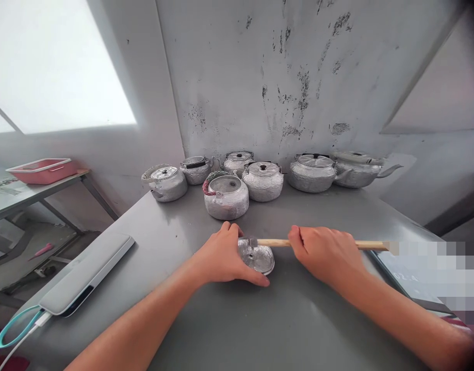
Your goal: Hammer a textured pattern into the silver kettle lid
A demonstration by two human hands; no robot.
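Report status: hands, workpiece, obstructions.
Left hand holding metal lid. Right hand gripping wooden-handled tool, end at lid. Open kettle close beyond left hand, not blocking lid.

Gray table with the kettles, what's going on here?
A person's left hand holds what looks like a metal lid on the table. The right hand grips a wooden-handled tool, its head at the lid's far side; contact is unclear. An open kettle stands beyond, other kettles behind it.
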